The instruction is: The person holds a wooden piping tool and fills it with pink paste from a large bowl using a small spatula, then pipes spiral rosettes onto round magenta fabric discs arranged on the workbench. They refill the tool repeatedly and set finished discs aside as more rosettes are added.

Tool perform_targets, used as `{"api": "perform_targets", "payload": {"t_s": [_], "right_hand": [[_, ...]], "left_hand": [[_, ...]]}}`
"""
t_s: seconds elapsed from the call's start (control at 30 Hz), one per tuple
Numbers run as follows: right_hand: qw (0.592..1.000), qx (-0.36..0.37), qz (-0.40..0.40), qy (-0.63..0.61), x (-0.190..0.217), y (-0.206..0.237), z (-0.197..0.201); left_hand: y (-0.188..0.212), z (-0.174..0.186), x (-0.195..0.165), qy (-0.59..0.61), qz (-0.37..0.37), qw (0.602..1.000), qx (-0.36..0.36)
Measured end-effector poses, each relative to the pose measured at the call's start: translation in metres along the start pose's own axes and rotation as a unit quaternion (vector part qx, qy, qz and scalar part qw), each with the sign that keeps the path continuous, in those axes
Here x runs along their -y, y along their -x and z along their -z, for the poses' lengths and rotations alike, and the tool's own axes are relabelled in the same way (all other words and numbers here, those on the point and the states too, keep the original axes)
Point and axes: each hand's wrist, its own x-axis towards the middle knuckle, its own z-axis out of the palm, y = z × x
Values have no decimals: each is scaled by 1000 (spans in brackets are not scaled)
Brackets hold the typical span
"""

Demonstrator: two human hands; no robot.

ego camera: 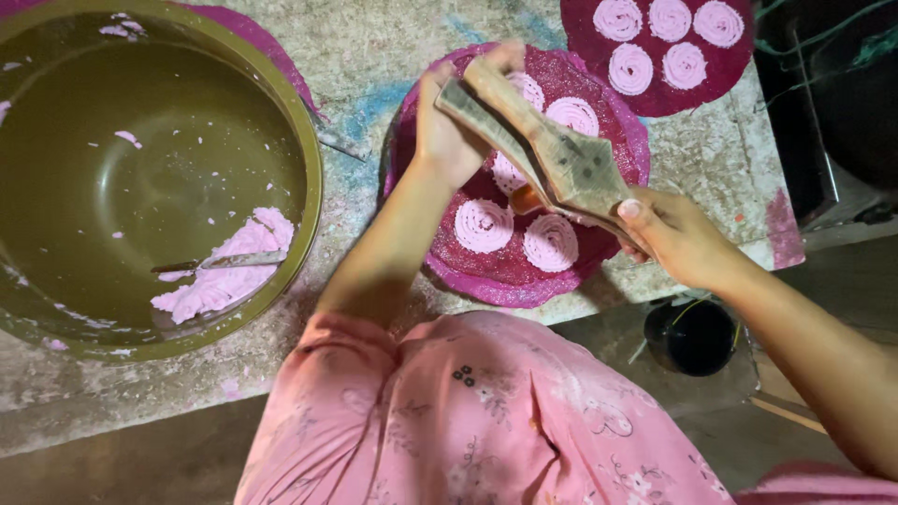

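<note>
— What do both hands hold now?
— I see the left hand (449,131) closed around the far handle of a wooden press (552,150), and the right hand (678,238) closed on the near handle. The press hangs over a round magenta tray (486,271) on the desk (711,150).
— And what is on the tray?
— Pink spiral coils (484,225); a big bowl (309,140) with pink dough (224,271) is left of it

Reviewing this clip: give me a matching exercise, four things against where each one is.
Things:
1. press
2. spoon
3. far mat
4. black pot

Places:
A. in the bowl, on pink dough
B. below the slab edge, by the right hand
C. held in both hands, left hand on its far end
D. top of view, five pink coils

Pairs: 1-C, 2-A, 3-D, 4-B
</note>
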Motion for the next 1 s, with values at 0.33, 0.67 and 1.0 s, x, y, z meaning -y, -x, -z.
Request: {"api": "perform_targets", "payload": {"t_s": [0.33,0.67,1.0], "right_hand": [[997,-43,52,-27,-27,-15,-6],[977,-111,115,-143,-55,-11,-26],[915,-199,185,-299,-86,40,-70]], "left_hand": [[40,45,30,-511,152,845,45],[73,54,7,-692,-13,721,-22],[104,32,-5,-842,-71,535,-20]]}}
